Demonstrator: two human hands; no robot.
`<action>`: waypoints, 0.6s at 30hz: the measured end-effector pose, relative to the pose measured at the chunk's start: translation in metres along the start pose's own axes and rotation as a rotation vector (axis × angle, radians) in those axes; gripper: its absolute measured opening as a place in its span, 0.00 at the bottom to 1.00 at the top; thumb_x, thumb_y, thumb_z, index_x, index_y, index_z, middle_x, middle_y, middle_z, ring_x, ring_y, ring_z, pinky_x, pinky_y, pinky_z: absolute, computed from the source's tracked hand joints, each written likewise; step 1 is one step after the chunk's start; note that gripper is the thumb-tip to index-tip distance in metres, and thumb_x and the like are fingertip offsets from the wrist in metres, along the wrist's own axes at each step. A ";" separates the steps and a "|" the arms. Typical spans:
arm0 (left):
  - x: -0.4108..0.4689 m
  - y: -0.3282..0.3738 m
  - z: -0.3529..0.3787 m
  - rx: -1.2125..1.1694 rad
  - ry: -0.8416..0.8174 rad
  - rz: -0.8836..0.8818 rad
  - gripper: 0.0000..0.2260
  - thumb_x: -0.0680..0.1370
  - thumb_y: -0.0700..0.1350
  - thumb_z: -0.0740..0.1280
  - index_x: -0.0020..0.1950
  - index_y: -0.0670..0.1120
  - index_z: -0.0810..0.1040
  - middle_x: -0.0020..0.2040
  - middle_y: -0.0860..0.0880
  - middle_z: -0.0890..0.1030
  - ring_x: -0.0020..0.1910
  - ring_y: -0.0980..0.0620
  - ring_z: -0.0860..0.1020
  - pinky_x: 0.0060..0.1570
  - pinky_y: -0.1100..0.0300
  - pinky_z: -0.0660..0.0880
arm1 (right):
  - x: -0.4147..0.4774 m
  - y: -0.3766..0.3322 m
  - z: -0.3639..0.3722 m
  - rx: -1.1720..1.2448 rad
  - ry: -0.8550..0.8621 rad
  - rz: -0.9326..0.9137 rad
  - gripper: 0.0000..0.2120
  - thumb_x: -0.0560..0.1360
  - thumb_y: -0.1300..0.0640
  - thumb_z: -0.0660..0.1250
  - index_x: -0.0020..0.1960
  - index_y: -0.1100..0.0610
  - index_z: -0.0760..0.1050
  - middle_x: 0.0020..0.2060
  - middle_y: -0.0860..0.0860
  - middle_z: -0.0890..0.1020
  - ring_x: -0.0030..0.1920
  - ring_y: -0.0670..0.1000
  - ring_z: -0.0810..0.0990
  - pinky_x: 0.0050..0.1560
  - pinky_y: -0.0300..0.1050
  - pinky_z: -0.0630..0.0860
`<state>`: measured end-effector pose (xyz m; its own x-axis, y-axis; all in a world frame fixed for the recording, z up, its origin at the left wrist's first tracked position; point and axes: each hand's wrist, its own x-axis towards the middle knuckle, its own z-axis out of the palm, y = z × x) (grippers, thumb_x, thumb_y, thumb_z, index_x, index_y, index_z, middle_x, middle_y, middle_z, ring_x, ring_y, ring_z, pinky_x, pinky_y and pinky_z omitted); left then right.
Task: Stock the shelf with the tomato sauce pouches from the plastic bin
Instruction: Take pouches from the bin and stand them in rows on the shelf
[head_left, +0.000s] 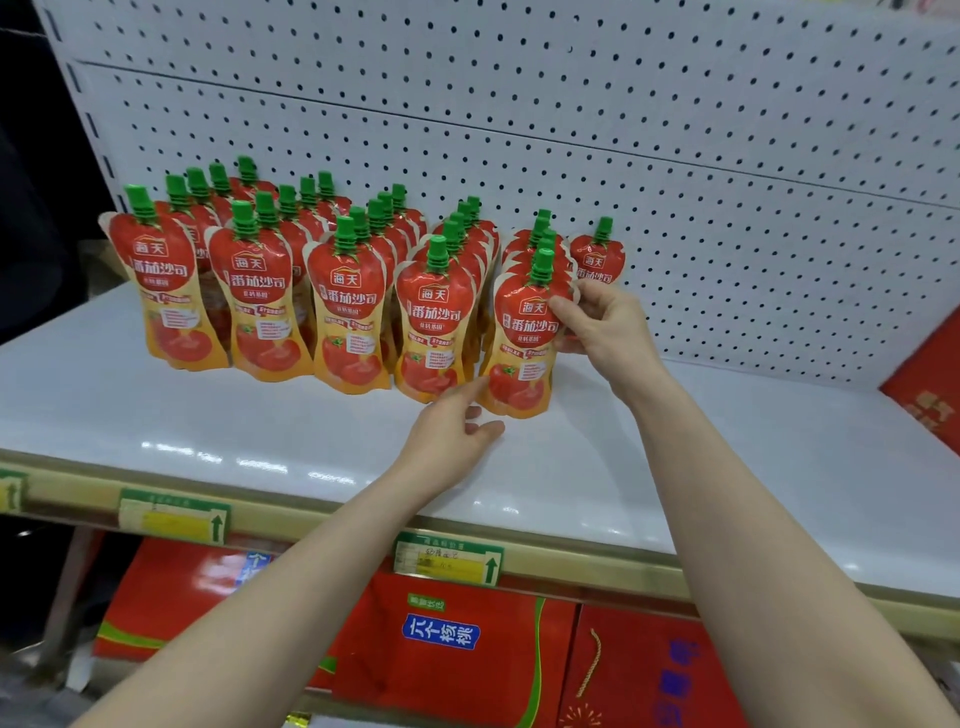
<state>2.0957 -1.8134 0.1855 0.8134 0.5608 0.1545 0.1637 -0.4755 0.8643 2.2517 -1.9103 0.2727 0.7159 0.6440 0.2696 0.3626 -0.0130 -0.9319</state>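
The right hand (597, 322) pinches the front pouch (522, 343) by its upper right shoulder, fingers curled over the edge just below the green cap (543, 262); the left hand (452, 431) lies relaxed and uncurled at that pouch's lower left corner, fingertips touching or all but touching the base. This pouch stands upright on the white shelf (208, 415), heading its own row; four more rows (260, 291) stand to its left, and a lone pouch (597, 254) stands behind and to its right, near the pegboard (727, 208). By my judgement the pouch is light, soft-walled and glossy, so it would sag and slip if squeezed mid-body; the stiffer sealed shoulders or the cap neck give the surest hold, with a steadying touch at the base, which may tip easily and topple its neighbours.
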 end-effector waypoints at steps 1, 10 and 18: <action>0.001 -0.001 0.001 0.001 0.004 -0.001 0.26 0.77 0.46 0.68 0.74 0.51 0.65 0.68 0.50 0.73 0.61 0.52 0.75 0.55 0.61 0.72 | 0.002 0.001 0.000 -0.008 -0.002 0.001 0.06 0.81 0.58 0.65 0.56 0.54 0.78 0.48 0.48 0.85 0.47 0.45 0.85 0.41 0.38 0.82; 0.005 -0.003 0.002 0.002 0.011 -0.004 0.26 0.77 0.46 0.68 0.74 0.51 0.65 0.68 0.51 0.73 0.60 0.54 0.75 0.53 0.63 0.71 | 0.006 0.007 0.000 -0.106 0.009 -0.050 0.08 0.81 0.58 0.63 0.59 0.54 0.75 0.52 0.49 0.84 0.51 0.46 0.84 0.44 0.41 0.83; -0.004 0.008 -0.007 -0.064 -0.006 0.043 0.21 0.78 0.44 0.67 0.71 0.49 0.71 0.66 0.52 0.76 0.59 0.53 0.77 0.57 0.60 0.73 | -0.023 0.009 -0.009 -0.391 0.138 -0.069 0.07 0.79 0.52 0.66 0.56 0.48 0.73 0.44 0.49 0.83 0.47 0.49 0.83 0.49 0.49 0.80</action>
<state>2.0895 -1.8146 0.1949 0.8221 0.5370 0.1893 0.0928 -0.4544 0.8860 2.2443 -1.9321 0.2601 0.7458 0.5455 0.3825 0.5923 -0.2799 -0.7555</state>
